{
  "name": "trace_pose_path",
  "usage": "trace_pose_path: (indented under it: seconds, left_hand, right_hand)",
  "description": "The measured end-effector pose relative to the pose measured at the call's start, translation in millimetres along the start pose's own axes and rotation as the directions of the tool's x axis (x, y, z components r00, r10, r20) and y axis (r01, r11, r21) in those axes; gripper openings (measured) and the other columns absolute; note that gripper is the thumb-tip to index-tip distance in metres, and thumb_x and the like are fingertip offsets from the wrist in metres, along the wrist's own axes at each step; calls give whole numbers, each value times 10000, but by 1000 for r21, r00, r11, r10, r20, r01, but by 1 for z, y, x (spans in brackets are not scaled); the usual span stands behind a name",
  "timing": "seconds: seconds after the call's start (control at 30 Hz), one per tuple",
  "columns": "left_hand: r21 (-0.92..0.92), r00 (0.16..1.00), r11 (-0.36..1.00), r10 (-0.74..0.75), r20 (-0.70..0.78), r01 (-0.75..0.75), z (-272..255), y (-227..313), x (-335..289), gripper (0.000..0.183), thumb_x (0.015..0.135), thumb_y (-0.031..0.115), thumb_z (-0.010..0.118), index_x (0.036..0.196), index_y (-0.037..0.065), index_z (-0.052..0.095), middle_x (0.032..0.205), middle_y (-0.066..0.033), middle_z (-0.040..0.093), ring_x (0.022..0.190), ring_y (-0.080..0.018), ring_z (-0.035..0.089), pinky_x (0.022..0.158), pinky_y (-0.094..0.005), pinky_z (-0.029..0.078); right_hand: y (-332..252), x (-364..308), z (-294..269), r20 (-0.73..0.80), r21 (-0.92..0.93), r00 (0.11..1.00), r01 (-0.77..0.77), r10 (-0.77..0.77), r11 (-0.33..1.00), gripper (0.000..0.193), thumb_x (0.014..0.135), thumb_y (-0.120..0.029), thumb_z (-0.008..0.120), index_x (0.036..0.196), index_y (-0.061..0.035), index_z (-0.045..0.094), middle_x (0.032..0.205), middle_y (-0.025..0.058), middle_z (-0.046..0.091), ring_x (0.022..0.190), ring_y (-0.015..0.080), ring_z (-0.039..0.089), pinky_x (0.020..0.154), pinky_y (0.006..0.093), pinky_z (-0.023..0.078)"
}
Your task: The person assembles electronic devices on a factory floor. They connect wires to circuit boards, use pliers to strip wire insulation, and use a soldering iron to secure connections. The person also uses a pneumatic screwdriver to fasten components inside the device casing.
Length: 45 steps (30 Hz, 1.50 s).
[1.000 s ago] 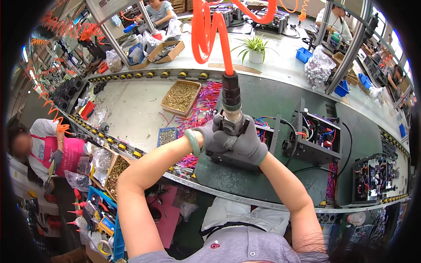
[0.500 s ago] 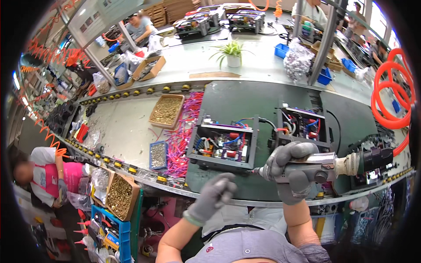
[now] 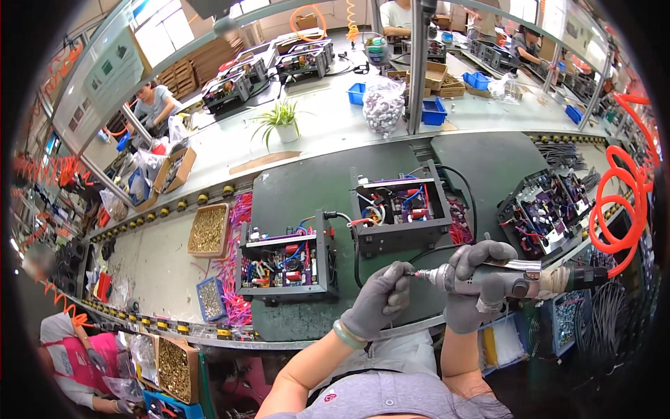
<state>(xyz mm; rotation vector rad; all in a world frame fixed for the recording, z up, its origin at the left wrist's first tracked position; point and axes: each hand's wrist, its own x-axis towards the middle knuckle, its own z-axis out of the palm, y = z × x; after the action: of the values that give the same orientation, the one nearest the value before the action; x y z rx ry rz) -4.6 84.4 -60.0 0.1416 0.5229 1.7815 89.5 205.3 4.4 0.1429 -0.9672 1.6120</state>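
Note:
My right hand (image 3: 469, 283), in a grey glove, is wrapped around an air screwdriver (image 3: 522, 281) held level above the front of the bench, its bit pointing left. My gloved left hand (image 3: 378, 302) has its fingers pinched together at the tip of the bit; whatever sits between them is too small to make out. Just beyond my hands stands an open black metal case (image 3: 412, 241) with wires and circuit parts inside. A second open case (image 3: 286, 290) of the same kind lies to the left of my left hand.
An orange coiled hose (image 3: 614, 241) runs from the screwdriver up the right side. At left are a tray of brass-coloured hardware (image 3: 209, 229), a blue tray of small metal parts (image 3: 210, 299) and pink-purple wires (image 3: 239, 265). Another electronics unit (image 3: 548, 213) sits at right.
My left hand has moved right and up to the screwdriver's tip, its fingers now pinched there. The view has turned right, so the cases appear further left.

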Motion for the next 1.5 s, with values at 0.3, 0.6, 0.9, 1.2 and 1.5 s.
trace_pose_path:
  seconds: [0.3,0.6,0.9,1.2,1.5]
  left_hand:
    - [152,997,988,7,-82,6,7,8,11,315,1041,373,468,1084,88,595,653,64,438,442,-42,307,427,-202,278]
    - [368,979,928,128,-160,-61,20,4,8,311,1024,362,513,1033,60,585,624,20,479,432,-54,367,407,-208,288]
    - [993,827,-17,552,107,-118,25,60,47,430,995,373,494,939,8,714,643,-14,554,618,-139,539,586,-307,430]
    - [375,879,-806,474,-58,459,8,127,133,480,790,560,670,881,95,747,1042,-124,671,998,-272,643,809,-436,483]
    - [435,989,-897,13,-145,76,16,154,125,319,730,390,682,838,98,752,936,-131,647,956,-321,635,848,-417,502]
  right_hand:
    - [18,18,-32,221,311,975,-51,-20,949,457,839,-261,781,1169,-51,546,821,107,596,600,198,565,499,332,506]
    - [6,13,-15,82,182,994,63,-79,981,464,855,-309,762,1167,-40,547,761,123,590,592,217,560,522,350,521]
    - [-18,20,-23,-239,-68,971,-7,-10,998,484,844,-383,716,1162,-69,532,894,67,576,701,147,558,720,360,491]
    - [1,15,-32,-148,-3,986,-83,81,997,458,825,-325,759,1133,-56,554,907,67,593,691,141,568,738,349,492]
    - [2,16,-39,-137,24,983,-122,124,992,440,858,-289,752,1160,-51,539,950,82,624,729,139,608,752,340,530]
